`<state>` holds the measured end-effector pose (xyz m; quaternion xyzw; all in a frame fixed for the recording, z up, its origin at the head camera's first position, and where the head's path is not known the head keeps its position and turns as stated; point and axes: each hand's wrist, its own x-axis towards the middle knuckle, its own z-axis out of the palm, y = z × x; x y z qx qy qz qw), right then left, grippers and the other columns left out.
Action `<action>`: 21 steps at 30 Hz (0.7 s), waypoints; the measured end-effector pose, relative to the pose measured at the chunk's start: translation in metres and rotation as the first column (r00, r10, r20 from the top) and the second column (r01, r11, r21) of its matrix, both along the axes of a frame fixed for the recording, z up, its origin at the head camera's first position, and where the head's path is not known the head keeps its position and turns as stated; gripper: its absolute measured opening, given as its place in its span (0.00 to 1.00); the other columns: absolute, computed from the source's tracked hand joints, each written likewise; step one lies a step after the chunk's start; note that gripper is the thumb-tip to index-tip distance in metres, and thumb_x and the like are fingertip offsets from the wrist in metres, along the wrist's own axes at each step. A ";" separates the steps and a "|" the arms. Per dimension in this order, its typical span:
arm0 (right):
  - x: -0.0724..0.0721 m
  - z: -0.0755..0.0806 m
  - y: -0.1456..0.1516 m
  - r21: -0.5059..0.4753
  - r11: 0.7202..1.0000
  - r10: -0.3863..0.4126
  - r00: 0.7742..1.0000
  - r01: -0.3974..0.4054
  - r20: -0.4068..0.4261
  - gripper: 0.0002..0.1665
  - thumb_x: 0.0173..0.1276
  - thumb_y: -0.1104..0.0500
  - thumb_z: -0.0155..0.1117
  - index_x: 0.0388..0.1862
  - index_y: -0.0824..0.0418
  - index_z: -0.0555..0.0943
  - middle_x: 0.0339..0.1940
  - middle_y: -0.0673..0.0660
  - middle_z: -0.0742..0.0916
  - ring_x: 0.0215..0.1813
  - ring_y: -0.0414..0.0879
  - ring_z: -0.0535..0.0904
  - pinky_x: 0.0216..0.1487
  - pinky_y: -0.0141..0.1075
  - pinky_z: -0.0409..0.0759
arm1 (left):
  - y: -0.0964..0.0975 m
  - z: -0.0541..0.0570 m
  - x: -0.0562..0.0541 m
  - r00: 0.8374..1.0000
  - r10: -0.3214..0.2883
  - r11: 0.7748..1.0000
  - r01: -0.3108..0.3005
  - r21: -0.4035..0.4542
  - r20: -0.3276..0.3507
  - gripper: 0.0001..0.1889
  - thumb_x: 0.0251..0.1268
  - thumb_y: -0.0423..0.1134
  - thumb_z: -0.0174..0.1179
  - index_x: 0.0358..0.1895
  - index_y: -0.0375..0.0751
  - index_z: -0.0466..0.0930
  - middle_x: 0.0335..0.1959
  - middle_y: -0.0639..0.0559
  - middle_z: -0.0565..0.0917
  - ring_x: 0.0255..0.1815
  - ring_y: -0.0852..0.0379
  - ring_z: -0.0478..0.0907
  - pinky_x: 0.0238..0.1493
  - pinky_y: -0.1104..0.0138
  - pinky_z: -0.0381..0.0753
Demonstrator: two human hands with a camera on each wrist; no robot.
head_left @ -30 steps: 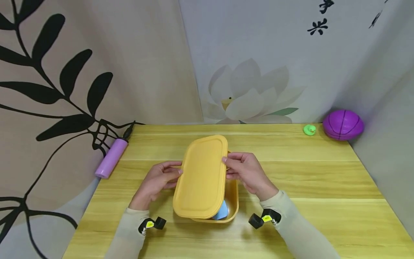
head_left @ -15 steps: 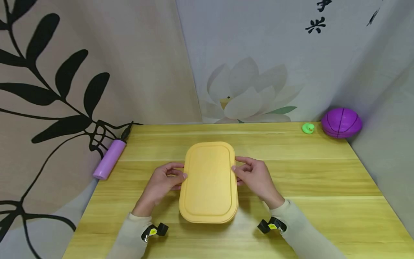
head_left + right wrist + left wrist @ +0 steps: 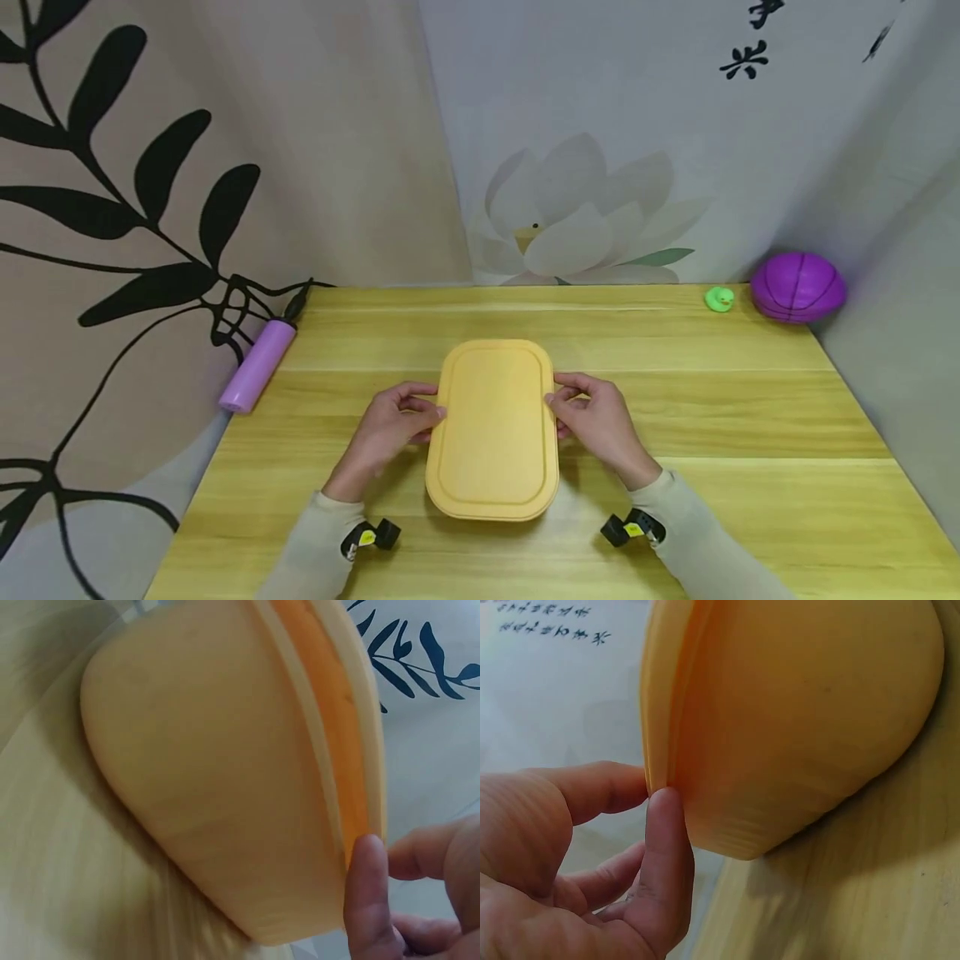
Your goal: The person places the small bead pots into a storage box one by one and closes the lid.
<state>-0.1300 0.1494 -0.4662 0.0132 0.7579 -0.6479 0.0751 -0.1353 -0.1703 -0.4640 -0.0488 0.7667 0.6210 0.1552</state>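
A yellow rectangular lid [image 3: 492, 429] covers a yellow container [image 3: 802, 712] on the table, its long side running away from me. My left hand [image 3: 393, 429] pinches the lid's left edge between thumb and finger. At the opposite edge, my right hand [image 3: 602, 425] holds the lid the same way, its fingertips near the rim. The right wrist view shows an orange gap between the lid's edge and the rim of the container [image 3: 202, 772]. On the left side, lid and rim look close together. Whatever lies inside is hidden.
On the wooden table [image 3: 750, 517], a purple cylinder with a black top [image 3: 258, 367] lies at the left edge. A green toy duck [image 3: 719, 299] and a purple ball [image 3: 798, 287] sit at the back right. Printed cloth hangs behind.
The lid was tilted and offset left, showing a blue thing inside the container. It has come right and down over the container, both hands moving with it. Lately it has shifted slightly further right in view.
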 end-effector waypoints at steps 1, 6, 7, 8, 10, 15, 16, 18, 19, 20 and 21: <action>-0.001 -0.001 0.000 0.000 1.000 0.000 1.000 0.000 0.001 0.25 0.72 0.62 0.71 0.66 0.68 0.82 0.43 0.64 0.84 0.27 0.46 0.86 0.30 0.42 0.89 | 0.001 -0.001 0.000 1.000 0.002 1.000 -0.002 -0.003 0.002 0.24 0.67 0.37 0.74 0.64 0.38 0.81 0.47 0.41 0.83 0.36 0.53 0.86 0.41 0.58 0.91; -0.002 -0.007 0.002 -0.002 1.000 0.006 1.000 -0.006 0.014 0.25 0.72 0.62 0.71 0.66 0.69 0.81 0.42 0.64 0.84 0.27 0.47 0.87 0.33 0.47 0.90 | 0.002 -0.005 0.001 1.000 0.016 1.000 -0.016 0.001 0.014 0.23 0.67 0.36 0.74 0.63 0.38 0.81 0.46 0.42 0.83 0.34 0.54 0.85 0.40 0.58 0.91; -0.002 -0.008 0.002 -0.002 1.000 0.009 1.000 -0.009 0.017 0.25 0.72 0.62 0.70 0.66 0.69 0.81 0.42 0.64 0.84 0.28 0.47 0.87 0.33 0.47 0.90 | 0.002 -0.005 0.001 1.000 0.014 1.000 -0.014 0.003 0.015 0.23 0.67 0.36 0.74 0.63 0.38 0.81 0.46 0.42 0.83 0.34 0.54 0.85 0.39 0.58 0.91; -0.002 -0.009 0.002 -0.003 1.000 0.011 1.000 -0.011 0.022 0.26 0.72 0.63 0.70 0.66 0.69 0.81 0.43 0.64 0.84 0.28 0.47 0.87 0.33 0.47 0.90 | 0.002 -0.005 0.001 1.000 0.011 1.000 -0.012 0.006 0.016 0.24 0.67 0.36 0.74 0.63 0.38 0.81 0.46 0.42 0.83 0.34 0.54 0.85 0.40 0.58 0.91; -0.001 -0.010 0.001 -0.008 1.000 0.014 0.999 -0.013 0.029 0.26 0.73 0.63 0.70 0.67 0.70 0.80 0.44 0.64 0.84 0.29 0.48 0.87 0.34 0.47 0.90 | 0.001 -0.005 0.001 1.000 0.003 1.000 -0.003 0.016 0.017 0.24 0.67 0.36 0.74 0.64 0.37 0.81 0.45 0.42 0.82 0.34 0.53 0.84 0.39 0.59 0.91; 0.001 -0.013 0.001 -0.031 0.999 0.019 0.999 -0.017 0.040 0.27 0.73 0.62 0.70 0.67 0.70 0.79 0.45 0.65 0.85 0.32 0.48 0.88 0.35 0.47 0.90 | -0.002 -0.005 0.003 1.000 -0.011 0.999 0.010 0.037 0.026 0.24 0.68 0.36 0.73 0.64 0.37 0.79 0.45 0.43 0.82 0.35 0.53 0.84 0.40 0.60 0.90; 0.001 -0.014 0.000 -0.032 0.999 0.019 0.999 -0.017 0.044 0.27 0.73 0.62 0.71 0.67 0.70 0.79 0.45 0.65 0.85 0.32 0.48 0.88 0.36 0.47 0.90 | -0.003 -0.005 0.003 0.999 -0.013 0.999 0.012 0.042 0.033 0.24 0.68 0.35 0.73 0.64 0.37 0.79 0.45 0.43 0.83 0.35 0.53 0.85 0.40 0.61 0.90; 0.002 -0.016 0.000 -0.035 0.999 0.022 0.999 -0.020 0.046 0.27 0.72 0.62 0.71 0.67 0.70 0.79 0.45 0.65 0.86 0.33 0.48 0.88 0.36 0.47 0.91 | -0.004 -0.006 0.004 0.999 -0.015 0.998 0.013 0.055 0.045 0.24 0.68 0.34 0.72 0.64 0.36 0.78 0.45 0.43 0.83 0.35 0.54 0.85 0.40 0.62 0.90; 0.002 -0.016 0.000 -0.036 0.999 0.022 0.999 -0.021 0.046 0.27 0.72 0.62 0.71 0.67 0.70 0.79 0.45 0.65 0.86 0.33 0.48 0.88 0.36 0.47 0.91 | -0.004 -0.006 0.004 0.999 -0.018 0.998 0.015 0.062 0.050 0.24 0.69 0.34 0.72 0.65 0.36 0.78 0.45 0.44 0.83 0.35 0.54 0.85 0.40 0.62 0.90; 0.002 -0.017 0.000 -0.037 0.999 0.022 0.999 -0.021 0.045 0.27 0.72 0.61 0.72 0.67 0.70 0.80 0.45 0.66 0.86 0.33 0.48 0.88 0.36 0.46 0.91 | -0.005 -0.006 0.004 0.998 -0.021 0.998 0.017 0.067 0.054 0.24 0.69 0.34 0.72 0.65 0.36 0.77 0.44 0.44 0.83 0.35 0.54 0.85 0.40 0.63 0.90; 0.003 -0.018 0.000 -0.035 0.999 0.021 0.999 -0.020 0.041 0.27 0.72 0.61 0.72 0.66 0.70 0.80 0.45 0.66 0.87 0.33 0.48 0.88 0.36 0.46 0.91 | -0.005 -0.006 0.004 0.998 -0.023 0.997 0.019 0.074 0.058 0.24 0.69 0.34 0.72 0.65 0.36 0.77 0.44 0.44 0.84 0.35 0.54 0.85 0.40 0.63 0.90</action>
